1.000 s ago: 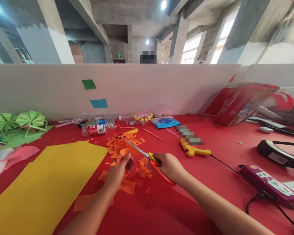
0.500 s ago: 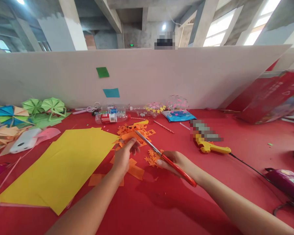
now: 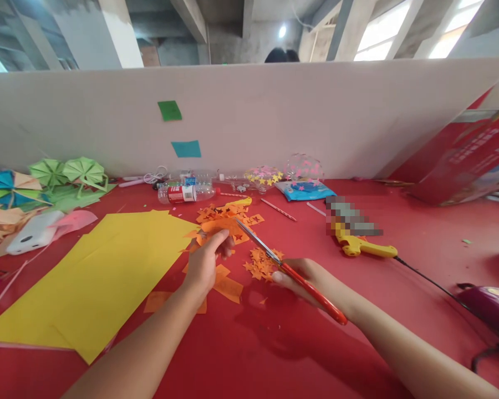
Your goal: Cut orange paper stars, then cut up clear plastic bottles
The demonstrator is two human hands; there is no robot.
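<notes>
My left hand (image 3: 205, 263) pinches a piece of orange paper (image 3: 220, 228) and holds it just above the red table (image 3: 274, 343). My right hand (image 3: 311, 280) grips red-handled scissors (image 3: 291, 274); their blades point up and left, with the tips at the orange paper. A small pile of cut orange stars (image 3: 261, 264) lies between my hands. More orange scraps (image 3: 228, 288) lie under and beyond my left hand.
A large yellow sheet (image 3: 95, 271) lies to the left. Folded green paper fans (image 3: 69, 173), a plastic bottle (image 3: 187, 193), clear star-filled balls (image 3: 266, 176) and a blue packet (image 3: 304, 191) line the white partition (image 3: 274, 116). A yellow glue gun (image 3: 366, 246) and a purple device (image 3: 488, 305) lie to the right.
The view has shifted right and down, so things slid left in the picture. My right hand with the scissors has moved right and lower; my left hand keeps hold of the orange paper.
</notes>
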